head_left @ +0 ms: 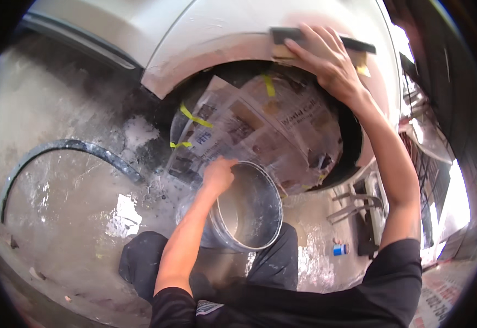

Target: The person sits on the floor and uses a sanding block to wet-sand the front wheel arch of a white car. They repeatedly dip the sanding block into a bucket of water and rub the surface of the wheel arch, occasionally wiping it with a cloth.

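My right hand [328, 63] grips a long dark sanding block [360, 45] and presses it against the pale car panel [216, 38] above the wheel arch. Sandpaper, yellowish-brown, shows along the block's lower edge. The hand and block are slightly blurred. My left hand [219, 176] is closed over the far left rim of a grey bucket [265, 210], its fingertips partly hidden. The bucket tilts between my knees, and its inside looks wet and smeared. Newspaper [268, 136], fixed with yellow-green tape [196, 118], covers the wheel.
A curved dark hose-like strip [66, 145] lies on the wet, stained floor [85, 202] at the left. A small blue can [340, 250] sits on the floor to the right, near a rack-like metal frame [356, 205]. Printed sheeting [440, 292] lies at the lower right.
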Motion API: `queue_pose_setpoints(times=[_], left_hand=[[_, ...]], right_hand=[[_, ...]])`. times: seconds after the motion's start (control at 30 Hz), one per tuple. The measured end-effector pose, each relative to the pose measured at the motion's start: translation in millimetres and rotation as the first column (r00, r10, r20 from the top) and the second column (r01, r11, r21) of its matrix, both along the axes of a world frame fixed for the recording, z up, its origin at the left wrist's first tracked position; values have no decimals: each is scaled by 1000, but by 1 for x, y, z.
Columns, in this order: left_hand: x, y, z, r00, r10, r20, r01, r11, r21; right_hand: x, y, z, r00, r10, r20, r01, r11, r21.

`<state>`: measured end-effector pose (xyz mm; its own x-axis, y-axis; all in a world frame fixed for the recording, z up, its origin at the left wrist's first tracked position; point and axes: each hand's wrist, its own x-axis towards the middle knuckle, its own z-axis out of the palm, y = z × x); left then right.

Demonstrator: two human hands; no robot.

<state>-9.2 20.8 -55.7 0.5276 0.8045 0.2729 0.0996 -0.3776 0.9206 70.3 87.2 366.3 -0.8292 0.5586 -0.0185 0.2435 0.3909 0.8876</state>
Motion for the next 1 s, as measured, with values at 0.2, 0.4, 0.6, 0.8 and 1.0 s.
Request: queue_pose_setpoints(times=[0.2,0.4,0.6,0.8,1.0], left_hand=[[7,-14,3,994,-98,44,97,995,16],[-2,6,3,999,1,40,-2,1000,16],[1,-14,-1,998,-62,14,61,997,40],[-5,6,6,1000,-4,-7,4,1000,4],[7,-8,-3,998,-60,11,60,998,22]], right_hand=[[-81,79,0,998,-58,-2,58,998,-8],[-3,-9,0,994,-39,98,39,999,-6],[-94,53,10,997,-75,-32,69,986,-153],[15,-22,9,996,-85,-23,85,996,16],[-51,40,28,901,-295,-319,247,951,-185]])
